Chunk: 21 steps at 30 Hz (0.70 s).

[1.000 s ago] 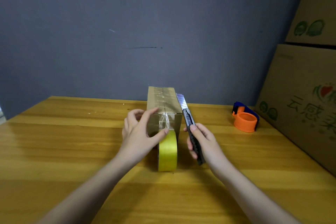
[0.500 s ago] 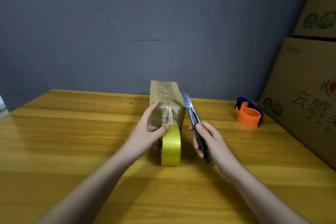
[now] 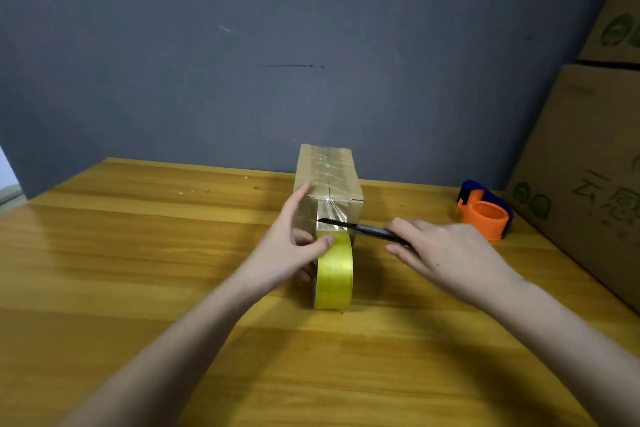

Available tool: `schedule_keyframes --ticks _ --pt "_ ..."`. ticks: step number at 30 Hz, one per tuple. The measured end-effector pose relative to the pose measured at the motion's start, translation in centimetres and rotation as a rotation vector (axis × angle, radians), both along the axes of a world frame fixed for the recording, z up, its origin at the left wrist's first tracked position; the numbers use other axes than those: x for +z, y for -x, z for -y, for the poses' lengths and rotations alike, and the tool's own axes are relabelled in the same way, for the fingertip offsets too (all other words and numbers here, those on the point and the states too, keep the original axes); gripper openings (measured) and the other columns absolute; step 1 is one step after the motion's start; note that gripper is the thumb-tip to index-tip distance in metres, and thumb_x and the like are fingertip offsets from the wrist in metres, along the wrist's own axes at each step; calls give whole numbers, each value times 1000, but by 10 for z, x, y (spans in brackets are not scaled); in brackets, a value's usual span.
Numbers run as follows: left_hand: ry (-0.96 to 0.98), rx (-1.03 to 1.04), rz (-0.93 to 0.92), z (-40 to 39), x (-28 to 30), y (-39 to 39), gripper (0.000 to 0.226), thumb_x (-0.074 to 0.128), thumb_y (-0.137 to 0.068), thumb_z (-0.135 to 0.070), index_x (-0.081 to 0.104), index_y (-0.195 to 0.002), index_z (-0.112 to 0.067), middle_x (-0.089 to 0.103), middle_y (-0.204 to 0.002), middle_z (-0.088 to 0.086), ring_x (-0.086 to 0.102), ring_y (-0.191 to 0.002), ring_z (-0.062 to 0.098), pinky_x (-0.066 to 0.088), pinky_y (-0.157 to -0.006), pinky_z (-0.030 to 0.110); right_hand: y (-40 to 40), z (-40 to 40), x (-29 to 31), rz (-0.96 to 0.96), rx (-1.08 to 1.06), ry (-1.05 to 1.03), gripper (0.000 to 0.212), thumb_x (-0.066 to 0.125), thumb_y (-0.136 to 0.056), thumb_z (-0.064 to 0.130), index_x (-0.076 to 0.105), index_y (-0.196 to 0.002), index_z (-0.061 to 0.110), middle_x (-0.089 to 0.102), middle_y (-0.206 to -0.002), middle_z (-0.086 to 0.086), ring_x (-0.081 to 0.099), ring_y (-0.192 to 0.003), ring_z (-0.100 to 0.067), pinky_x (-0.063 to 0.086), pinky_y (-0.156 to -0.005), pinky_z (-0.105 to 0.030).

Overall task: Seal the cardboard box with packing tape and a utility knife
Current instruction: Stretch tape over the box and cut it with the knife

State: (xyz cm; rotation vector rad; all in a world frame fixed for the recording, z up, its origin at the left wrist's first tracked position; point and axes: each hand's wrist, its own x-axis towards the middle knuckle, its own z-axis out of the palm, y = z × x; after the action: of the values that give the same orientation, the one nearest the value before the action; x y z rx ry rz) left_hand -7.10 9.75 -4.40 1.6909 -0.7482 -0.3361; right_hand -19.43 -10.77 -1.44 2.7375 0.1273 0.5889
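At mid-table, against the cardboard box, the left hand pinches the tape roll upright to keep the strip taut, while the right hand, closed around the utility knife, lays its blade apparently across that strip to sever it.

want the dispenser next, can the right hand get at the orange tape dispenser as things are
Probably not yet. The way to the dispenser looks free across bare table, but the right hand is shut on the knife, its blade across the tape at the box.
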Motion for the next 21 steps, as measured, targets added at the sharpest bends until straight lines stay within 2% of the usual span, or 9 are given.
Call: schedule_keyframes --ticks 3,7,12,19,21 --pt "1 3 0 0 0 1 86 68 -84 -23 10 -144 -48 64 -92 34 56 -66 23 54 -55 31 -3 0 4 16 30 77 46 11 -93 53 49 -102 28 63 -78 7 57 -48 -15 33 -34 -25" --pt "-4 -6 7 1 0 0 88 68 -84 -23 9 -145 -47 69 -90 24 60 -65 20 55 -55 30 -5 -3 7 43 53 154 41 17 -94 48 51 -94 25 59 -69 4 53 -40 -17 27 -33 -22" --pt "-4 0 5 1 -1 -2 88 68 -84 -22 9 -145 -46 69 -92 25 59 -64 20 55 -52 27 -9 -6 10 83 76 227 36 24 -93 42 52 -86 20 54 -61 0 46 -33 -19 31 -29 -23" --pt "0 -7 -1 1 -1 -1 88 68 -84 -22 10 -144 -48 68 -90 27 60 -64 21 56 -54 29 -14 -8 9 85 76 273 30 24 -93 39 44 -86 18 52 -58 -4 42 -30 -20 34 -28 -23" --pt "-1 -8 -3 1 -1 -1 88 68 -84 -22 10 -144 -48 69 -91 25 60 -64 20 56 -54 29 -13 -9 9 80 69 279 25 31 -93 38 42 -86 17 52 -57 -4 41 -29 -20 33 -28 -22"
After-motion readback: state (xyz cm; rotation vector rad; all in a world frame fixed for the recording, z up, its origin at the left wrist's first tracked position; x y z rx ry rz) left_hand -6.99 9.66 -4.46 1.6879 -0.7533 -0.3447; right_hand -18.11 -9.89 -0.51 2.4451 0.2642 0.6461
